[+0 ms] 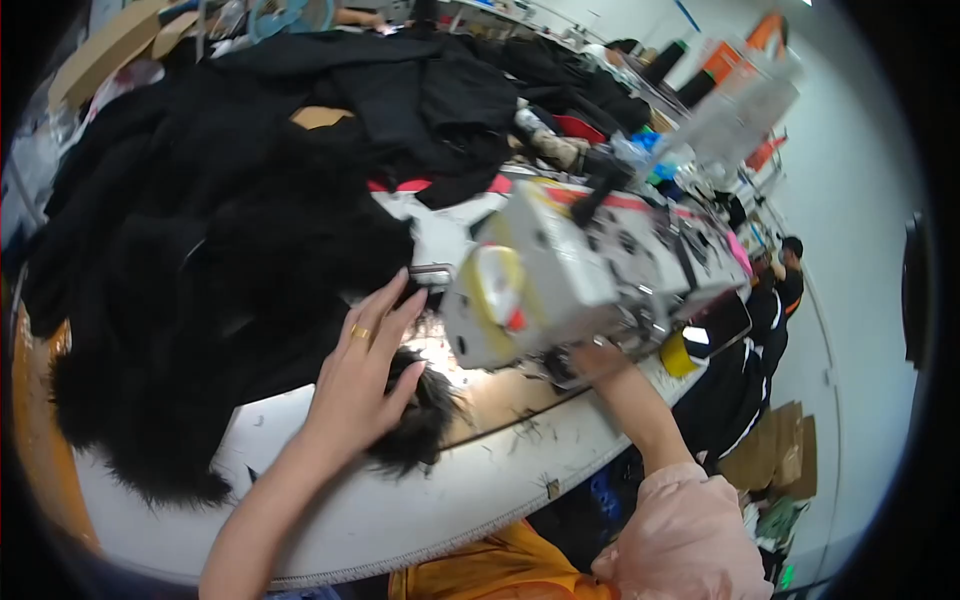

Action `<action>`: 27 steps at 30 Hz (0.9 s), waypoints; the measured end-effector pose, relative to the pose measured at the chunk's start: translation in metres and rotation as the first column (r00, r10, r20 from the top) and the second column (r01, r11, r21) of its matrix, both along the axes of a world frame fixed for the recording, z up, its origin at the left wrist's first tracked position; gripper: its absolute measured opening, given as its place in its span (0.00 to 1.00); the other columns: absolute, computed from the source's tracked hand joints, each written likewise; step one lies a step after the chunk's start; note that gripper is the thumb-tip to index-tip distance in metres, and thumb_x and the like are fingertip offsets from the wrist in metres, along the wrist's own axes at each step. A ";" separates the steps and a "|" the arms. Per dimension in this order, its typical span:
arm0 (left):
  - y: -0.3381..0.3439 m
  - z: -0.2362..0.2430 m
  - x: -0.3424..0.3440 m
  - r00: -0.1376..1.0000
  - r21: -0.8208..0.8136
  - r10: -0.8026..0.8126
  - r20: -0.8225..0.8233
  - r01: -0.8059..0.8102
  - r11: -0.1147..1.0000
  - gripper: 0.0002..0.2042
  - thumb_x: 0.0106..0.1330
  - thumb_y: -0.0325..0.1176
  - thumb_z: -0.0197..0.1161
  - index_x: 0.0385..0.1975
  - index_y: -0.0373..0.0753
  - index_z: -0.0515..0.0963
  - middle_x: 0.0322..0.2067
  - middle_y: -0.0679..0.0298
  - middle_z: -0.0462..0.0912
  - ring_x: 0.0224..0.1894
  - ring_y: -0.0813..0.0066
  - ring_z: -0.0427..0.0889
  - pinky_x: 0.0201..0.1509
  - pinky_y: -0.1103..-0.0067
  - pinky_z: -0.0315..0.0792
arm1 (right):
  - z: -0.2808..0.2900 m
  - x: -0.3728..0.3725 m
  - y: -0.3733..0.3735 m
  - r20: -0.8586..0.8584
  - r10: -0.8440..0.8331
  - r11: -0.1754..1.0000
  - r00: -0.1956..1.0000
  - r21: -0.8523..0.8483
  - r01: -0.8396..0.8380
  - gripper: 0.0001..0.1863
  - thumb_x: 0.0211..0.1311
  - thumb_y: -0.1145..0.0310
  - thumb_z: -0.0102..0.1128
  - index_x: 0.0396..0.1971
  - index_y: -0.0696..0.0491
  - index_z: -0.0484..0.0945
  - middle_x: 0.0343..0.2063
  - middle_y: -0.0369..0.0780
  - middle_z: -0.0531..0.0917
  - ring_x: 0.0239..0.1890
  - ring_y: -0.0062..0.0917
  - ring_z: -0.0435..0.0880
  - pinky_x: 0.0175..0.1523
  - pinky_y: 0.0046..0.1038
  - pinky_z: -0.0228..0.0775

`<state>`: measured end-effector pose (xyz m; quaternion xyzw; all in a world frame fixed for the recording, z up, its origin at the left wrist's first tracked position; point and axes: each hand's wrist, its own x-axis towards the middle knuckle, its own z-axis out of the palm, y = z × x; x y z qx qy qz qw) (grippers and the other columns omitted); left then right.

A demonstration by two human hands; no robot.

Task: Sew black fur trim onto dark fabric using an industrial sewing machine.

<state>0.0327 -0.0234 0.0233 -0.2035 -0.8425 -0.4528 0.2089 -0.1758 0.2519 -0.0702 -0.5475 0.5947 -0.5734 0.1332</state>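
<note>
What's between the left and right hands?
In the head view, black fur, lit tabletop and the white sewing machine lie between left hand and right hand.

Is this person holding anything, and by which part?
No grip is visible: the left hand is open over black furry fabric. The right hand is partly hidden by the sewing machine, so its hold cannot be told.
</note>
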 end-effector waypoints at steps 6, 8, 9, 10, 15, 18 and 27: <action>0.018 -0.006 -0.036 0.999 -0.548 0.017 0.052 0.014 0.836 0.10 0.54 0.32 0.61 0.35 0.39 0.73 0.36 0.60 0.77 0.39 0.63 0.77 0.36 0.70 0.74 | 0.035 0.097 0.010 0.523 -0.588 0.806 0.617 0.312 0.503 0.07 0.62 0.71 0.51 0.31 0.55 0.79 0.19 0.37 0.79 0.20 0.18 0.78 0.25 0.19 0.70; 0.017 -0.009 -0.014 0.993 -0.574 0.120 0.021 -0.086 0.814 0.08 0.57 0.30 0.59 0.36 0.40 0.74 0.30 0.59 0.79 0.34 0.59 0.79 0.34 0.69 0.72 | 0.065 0.117 0.019 0.576 -0.558 0.828 0.598 0.430 0.358 0.09 0.62 0.72 0.50 0.34 0.57 0.79 0.26 0.37 0.81 0.27 0.18 0.80 0.31 0.20 0.72; 0.022 -0.010 -0.007 0.999 -0.499 0.048 0.022 -0.030 0.866 0.08 0.57 0.27 0.59 0.37 0.39 0.75 0.31 0.59 0.79 0.34 0.59 0.79 0.35 0.70 0.73 | 0.072 0.124 0.023 0.547 -0.431 0.900 0.717 0.317 0.299 0.10 0.61 0.71 0.50 0.36 0.58 0.79 0.29 0.37 0.82 0.31 0.19 0.80 0.36 0.20 0.72; 0.027 -0.007 0.001 0.999 -0.422 -0.028 0.017 0.032 0.906 0.08 0.58 0.25 0.58 0.37 0.38 0.75 0.31 0.58 0.79 0.35 0.60 0.80 0.36 0.71 0.73 | 0.074 0.130 0.027 0.482 -0.304 0.951 0.822 0.202 0.233 0.11 0.61 0.71 0.50 0.38 0.59 0.79 0.32 0.38 0.82 0.34 0.19 0.80 0.41 0.21 0.72; 0.062 -0.006 0.047 0.954 -0.207 -0.092 0.287 0.155 0.966 0.22 0.55 0.17 0.53 0.51 0.39 0.71 0.41 0.53 0.76 0.45 0.58 0.76 0.49 0.75 0.68 | 0.070 0.143 0.023 0.073 -0.089 0.973 0.993 0.218 0.071 0.21 0.53 0.77 0.50 0.49 0.48 0.76 0.37 0.36 0.82 0.40 0.20 0.78 0.50 0.24 0.68; 0.062 0.015 0.062 0.916 -0.422 0.038 0.398 0.146 0.895 0.29 0.48 0.15 0.53 0.56 0.38 0.67 0.44 0.52 0.75 0.50 0.52 0.73 0.53 0.73 0.68 | 0.077 0.152 0.026 -0.292 -0.209 0.894 0.933 0.330 0.303 0.15 0.50 0.69 0.56 0.40 0.46 0.81 0.37 0.37 0.83 0.39 0.26 0.82 0.43 0.28 0.72; 0.029 -0.007 0.026 0.952 -0.715 -0.260 -0.163 0.068 0.696 0.12 0.46 0.23 0.59 0.33 0.39 0.77 0.32 0.64 0.75 0.39 0.64 0.76 0.40 0.72 0.72 | 0.073 0.151 -0.001 -0.630 -0.100 0.914 0.770 0.248 0.321 0.12 0.50 0.66 0.60 0.38 0.43 0.80 0.36 0.36 0.79 0.37 0.29 0.80 0.39 0.30 0.71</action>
